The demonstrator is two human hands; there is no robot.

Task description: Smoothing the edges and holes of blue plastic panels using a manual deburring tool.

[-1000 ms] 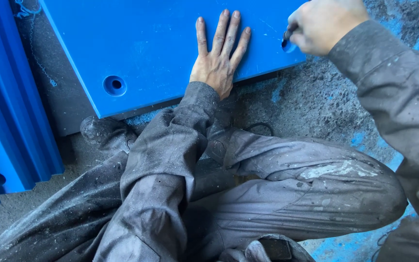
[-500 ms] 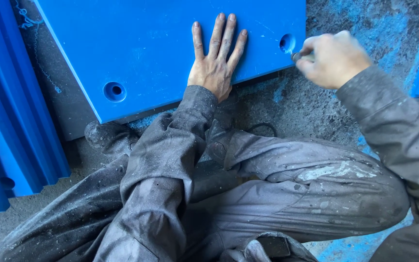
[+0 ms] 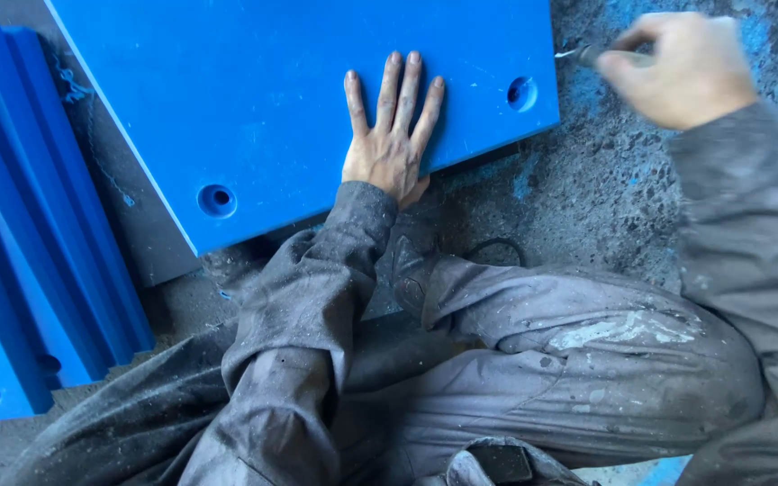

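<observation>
So closest to me it's just my legs [image 3: 533, 378], folded up on the floor in grey work trousers that are caked in dust and pale smears. My left sleeve [image 3: 299, 306] runs up from there, same grubby grey fabric.

Follow that arm up and my left hand [image 3: 389, 135] is lying flat on the big blue panel [image 3: 272, 90], palm down, fingers fully stretched out and a bit spread. It isn't gripping anything, just pressed against the surface near the panel's lower edge. The panel sits tilted across the floor [image 3: 587, 198], which is rough, dark and dusted with blue shavings. There's a round hole [image 3: 216, 199] near the panel's lower left corner and another hole [image 3: 521, 93] near the right corner, just to the right of my fingertips.

My right hand [image 3: 677, 67] is off past the panel's right edge, over the bare floor and near that right hole. It's curled closed around a small thin tool [image 3: 578, 54], with a pale tip poking out to the left toward the panel edge. The hand is blurry, so I can't tell exactly what kind of tool it is.

Over on the far left there's a stack of ribbed blue pieces [image 3: 38, 234] lying beside the panel, not touching it as far as I can see.
</observation>
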